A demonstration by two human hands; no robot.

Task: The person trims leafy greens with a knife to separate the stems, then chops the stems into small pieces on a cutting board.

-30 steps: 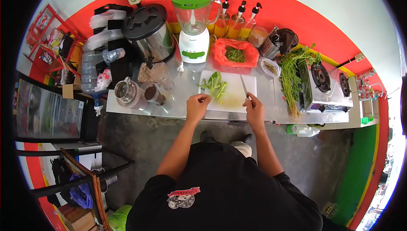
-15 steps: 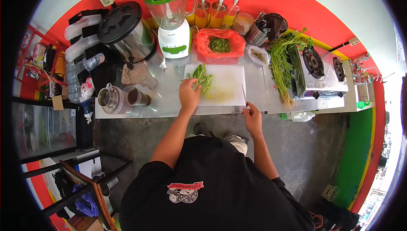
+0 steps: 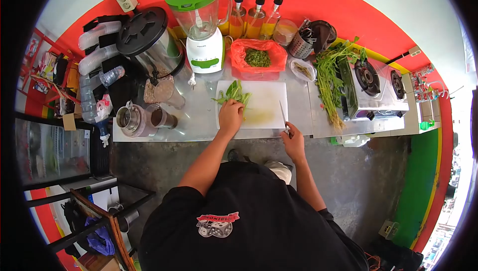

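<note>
A white cutting board (image 3: 271,94) lies on the metal counter, with a greenish wet stain on its surface. On its left half rests a small bunch of leafy greens (image 3: 233,92), with stems and leaves. My left hand (image 3: 232,115) is closed over the near part of the bunch, its fingers hiding the lower stems. At the board's right edge my right hand (image 3: 294,142) grips a knife (image 3: 283,113) by the handle. The narrow blade points away from me and lies over the board, apart from the greens.
Behind the board stands a red plastic bag (image 3: 238,62) of chopped greens, beside a blender (image 3: 205,52). More long-stemmed greens (image 3: 328,87) lie right, against a gas stove (image 3: 376,99). Left are a glass of dark powder (image 3: 163,117) and a steel-topped jar (image 3: 130,119).
My left hand has moved slightly right and down and now covers more of the stems. The knife has shifted left, its blade now over the board's right side. The view has tilted slightly.
</note>
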